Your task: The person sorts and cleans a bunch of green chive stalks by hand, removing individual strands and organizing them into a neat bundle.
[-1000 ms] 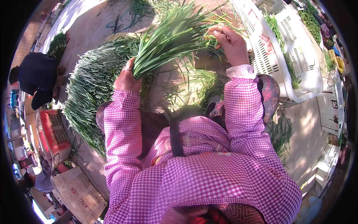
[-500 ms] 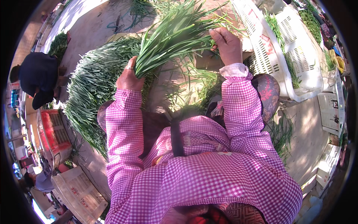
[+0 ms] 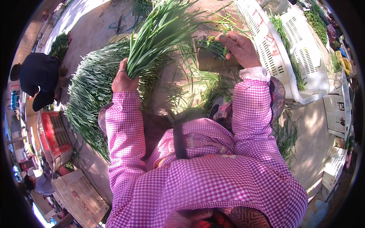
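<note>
A fanned bunch of garlic chives point(image 3: 157, 36) stands up from my left hand point(image 3: 125, 79), which is closed round its lower end, a ring on one finger. My right hand point(image 3: 242, 48) is off to the right, apart from the bunch. Its thumb and fingers pinch a few loose chive blades point(image 3: 225, 51). Under that hand is a low brown box-like thing point(image 3: 211, 60) with scraps of blades on it. To the left of my left hand lies a big heap of chives point(image 3: 91, 81), stacked in one direction. Pale loose blades point(image 3: 207, 83) are scattered between my arms.
A white slatted crate point(image 3: 292, 85) holding some chives stands close on the right. At left are a red crate point(image 3: 57, 135) and a pale crate point(image 3: 85, 195). A person in dark clothes point(image 3: 40, 74) bends over at far left. More chives point(image 3: 287, 136) lie beside my right knee.
My left hand has moved slightly left with the bunch. My right hand has drawn away from the bunch's tips, to the right and a little downward, with a few blades in its fingers.
</note>
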Motion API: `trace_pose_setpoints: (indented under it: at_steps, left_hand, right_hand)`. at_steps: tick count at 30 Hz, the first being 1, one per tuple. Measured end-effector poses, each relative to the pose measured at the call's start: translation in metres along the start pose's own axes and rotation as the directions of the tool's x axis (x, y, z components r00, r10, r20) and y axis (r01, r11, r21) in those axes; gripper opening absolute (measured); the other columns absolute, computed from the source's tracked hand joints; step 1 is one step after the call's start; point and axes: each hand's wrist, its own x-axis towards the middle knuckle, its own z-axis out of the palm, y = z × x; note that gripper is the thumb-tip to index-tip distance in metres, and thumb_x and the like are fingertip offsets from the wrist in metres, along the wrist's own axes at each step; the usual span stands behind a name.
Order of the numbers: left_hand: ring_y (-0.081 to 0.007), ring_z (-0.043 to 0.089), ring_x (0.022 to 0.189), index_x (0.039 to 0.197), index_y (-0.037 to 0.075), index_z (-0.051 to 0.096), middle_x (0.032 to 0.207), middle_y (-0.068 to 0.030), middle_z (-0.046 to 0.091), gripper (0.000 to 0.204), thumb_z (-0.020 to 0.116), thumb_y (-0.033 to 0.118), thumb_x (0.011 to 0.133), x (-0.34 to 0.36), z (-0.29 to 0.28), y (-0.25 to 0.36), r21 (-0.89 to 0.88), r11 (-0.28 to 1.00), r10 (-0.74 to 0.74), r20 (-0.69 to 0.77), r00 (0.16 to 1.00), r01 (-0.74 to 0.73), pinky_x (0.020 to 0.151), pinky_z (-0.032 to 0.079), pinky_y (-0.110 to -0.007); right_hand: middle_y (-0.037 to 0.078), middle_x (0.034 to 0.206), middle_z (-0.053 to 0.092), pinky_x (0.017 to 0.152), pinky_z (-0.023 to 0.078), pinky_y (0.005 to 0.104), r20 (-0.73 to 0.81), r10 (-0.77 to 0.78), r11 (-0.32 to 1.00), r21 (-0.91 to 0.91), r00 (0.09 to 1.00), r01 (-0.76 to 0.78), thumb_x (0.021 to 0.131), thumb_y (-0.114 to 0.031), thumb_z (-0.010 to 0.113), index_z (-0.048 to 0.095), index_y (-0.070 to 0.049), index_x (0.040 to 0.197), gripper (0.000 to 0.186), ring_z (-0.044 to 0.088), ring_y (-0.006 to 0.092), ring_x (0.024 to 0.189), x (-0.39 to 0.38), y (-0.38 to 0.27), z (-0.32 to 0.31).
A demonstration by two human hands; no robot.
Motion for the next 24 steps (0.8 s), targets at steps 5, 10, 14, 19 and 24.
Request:
trace_pose_setpoints:
  at_steps: [5, 10, 14, 19, 24]
  left_hand:
    - [-0.0314, 0.065, 0.081, 0.118, 0.028, 0.048, 0.091, -0.0086, 0.067, 0.052, 0.070, 0.024, 0.072, 0.008, 0.024, -0.043, -0.161, 0.986, -0.041, 0.054, 0.998, 0.049, 0.068, 0.051, -0.039]
    - [-0.0314, 0.065, 0.082, 0.119, 0.028, 0.047, 0.091, -0.0090, 0.066, 0.053, 0.070, 0.023, 0.072, 0.000, -0.004, 0.004, 0.002, 0.999, -0.038, 0.051, 0.998, 0.038, 0.069, 0.051, -0.039]
    - [-0.0314, 0.065, 0.083, 0.120, 0.027, 0.047, 0.093, -0.0088, 0.066, 0.054, 0.070, 0.022, 0.071, 0.010, 0.014, -0.031, -0.193, 0.978, -0.065, 0.081, 0.995, 0.080, 0.070, 0.051, -0.039]
    - [-0.0291, 0.063, 0.091, 0.121, 0.023, 0.048, 0.104, -0.0080, 0.064, 0.055, 0.070, 0.018, 0.071, -0.001, 0.002, -0.006, -0.064, 0.990, 0.130, 0.015, 0.991, -0.129, 0.074, 0.051, -0.036]
    - [-0.0280, 0.062, 0.095, 0.122, 0.022, 0.049, 0.111, -0.0058, 0.061, 0.054, 0.069, 0.017, 0.073, -0.010, -0.022, 0.034, 0.024, 0.997, 0.069, 0.126, 0.990, -0.073, 0.078, 0.051, -0.035]
  right_hand:
    - [0.009, 0.063, 0.059, 0.056, 0.045, 0.0348, 0.130, -0.107, 0.913, -0.380, 0.986, 0.149, 0.074, -0.049, 0.068, 0.062, -0.008, 0.104, 0.051, 0.059, 0.0227, 0.058, 0.003, -0.002, 0.039]
    - [0.008, 0.067, 0.062, 0.056, 0.045, 0.0334, 0.256, -0.093, 0.949, -0.270, 0.962, 0.164, 0.079, -0.036, 0.067, 0.063, -0.009, 0.097, 0.033, 0.060, 0.0204, 0.059, 0.001, 0.014, 0.051]
    - [0.004, 0.070, 0.062, 0.051, 0.043, 0.0239, 0.312, -0.035, 0.992, -0.107, 0.949, 0.072, 0.084, -0.023, 0.063, 0.064, -0.005, 0.091, 0.020, 0.054, 0.0090, 0.052, 0.000, 0.001, 0.049]
    - [-0.001, 0.076, 0.062, 0.050, 0.041, 0.0180, 0.132, -0.114, 0.984, 0.153, 0.985, 0.093, 0.088, -0.016, 0.060, 0.064, -0.002, 0.088, 0.014, 0.051, 0.0031, 0.055, -0.003, -0.013, 0.038]
    - [0.001, 0.072, 0.062, 0.049, 0.039, 0.0182, -0.266, -0.076, 0.838, 0.505, 0.961, 0.206, 0.088, -0.021, 0.061, 0.064, -0.003, 0.083, 0.019, 0.052, 0.0060, 0.055, -0.008, -0.021, 0.023]
